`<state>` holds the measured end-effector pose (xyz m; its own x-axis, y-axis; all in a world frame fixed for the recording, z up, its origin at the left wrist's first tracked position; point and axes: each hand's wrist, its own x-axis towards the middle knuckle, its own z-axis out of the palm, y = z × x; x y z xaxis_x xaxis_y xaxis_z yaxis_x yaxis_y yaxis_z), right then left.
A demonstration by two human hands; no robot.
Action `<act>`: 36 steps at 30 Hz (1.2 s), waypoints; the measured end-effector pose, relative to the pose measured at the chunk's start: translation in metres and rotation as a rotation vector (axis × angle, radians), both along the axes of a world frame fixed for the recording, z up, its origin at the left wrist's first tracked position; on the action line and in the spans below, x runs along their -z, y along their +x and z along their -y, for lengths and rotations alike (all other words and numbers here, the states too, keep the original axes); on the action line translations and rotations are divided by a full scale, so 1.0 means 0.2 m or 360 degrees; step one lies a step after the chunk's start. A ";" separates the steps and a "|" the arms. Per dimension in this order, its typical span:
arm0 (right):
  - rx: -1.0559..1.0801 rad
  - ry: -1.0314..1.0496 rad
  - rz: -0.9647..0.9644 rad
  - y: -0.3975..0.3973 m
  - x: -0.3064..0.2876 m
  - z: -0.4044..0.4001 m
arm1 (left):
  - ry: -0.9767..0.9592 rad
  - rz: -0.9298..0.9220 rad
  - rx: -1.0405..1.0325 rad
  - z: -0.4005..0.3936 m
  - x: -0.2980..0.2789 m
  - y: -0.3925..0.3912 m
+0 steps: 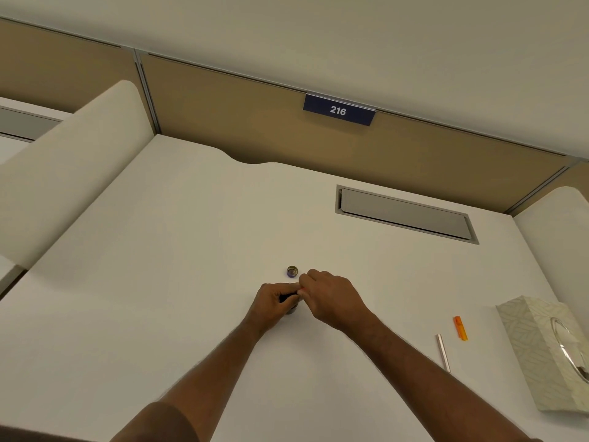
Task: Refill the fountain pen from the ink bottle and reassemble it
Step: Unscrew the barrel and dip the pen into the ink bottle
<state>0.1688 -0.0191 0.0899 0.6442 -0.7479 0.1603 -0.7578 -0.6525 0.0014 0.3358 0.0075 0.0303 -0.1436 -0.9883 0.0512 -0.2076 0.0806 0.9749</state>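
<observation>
I saw my left hand (276, 298) curled round the ink bottle (290, 306) on the worktop (191, 250), while my right hand (328, 295), immediately right of it, pinched something reddish over its mouth.

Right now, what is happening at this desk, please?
A person is working at a white desk. The left hand grips a small dark ink bottle that stands on the desk, and the right hand pinches a small part, orange at the tip, over its mouth. The bottle's cap lies just behind the hands. To the right lie an orange pen part, a silver tube and a tissue box.
</observation>
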 end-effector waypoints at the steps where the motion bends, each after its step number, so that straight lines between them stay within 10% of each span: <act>1: -0.0017 -0.0011 -0.0001 0.00 0.00 0.00 | 0.0006 0.0006 0.0001 0.00 0.00 0.00; 36: 0.0153 0.0240 -0.0144 0.03 0.00 0.01 | -0.0046 0.0018 -0.0018 0.00 -0.01 0.00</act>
